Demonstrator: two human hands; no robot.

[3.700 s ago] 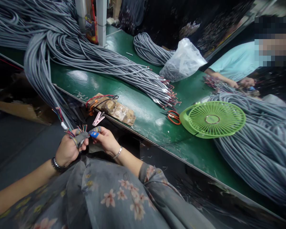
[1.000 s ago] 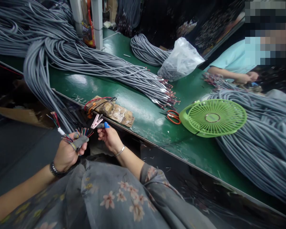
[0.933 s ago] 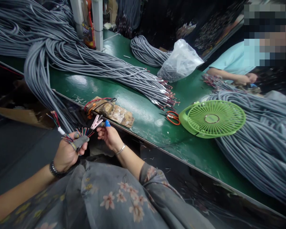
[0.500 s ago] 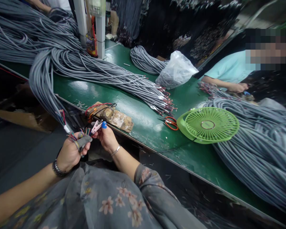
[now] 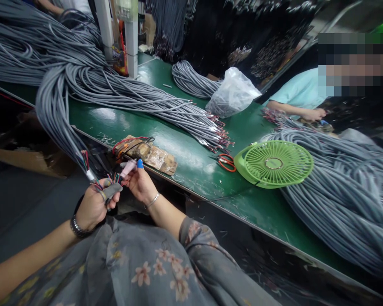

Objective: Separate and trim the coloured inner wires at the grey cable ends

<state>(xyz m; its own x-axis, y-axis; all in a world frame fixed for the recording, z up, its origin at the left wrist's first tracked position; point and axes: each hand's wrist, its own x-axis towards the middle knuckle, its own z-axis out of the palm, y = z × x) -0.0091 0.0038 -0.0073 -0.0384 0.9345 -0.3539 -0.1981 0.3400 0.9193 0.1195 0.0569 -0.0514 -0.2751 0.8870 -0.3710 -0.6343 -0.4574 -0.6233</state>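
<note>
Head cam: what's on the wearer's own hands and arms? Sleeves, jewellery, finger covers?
On the left hand: grey fabric finger cots on some fingers and a dark chunky bracelet at the wrist. On the right hand: a blue fingertip cap and a thin silver bangle. Forearms are bare; the grey floral sleeve ends near the right elbow.

Glossy green tabletop (image 5: 191,163), plastic fan (image 5: 274,163).

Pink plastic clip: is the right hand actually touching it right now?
Touching. The head view shows the right hand pinching the pink plastic clip by its rear end between the fingers, with no gap.
</note>
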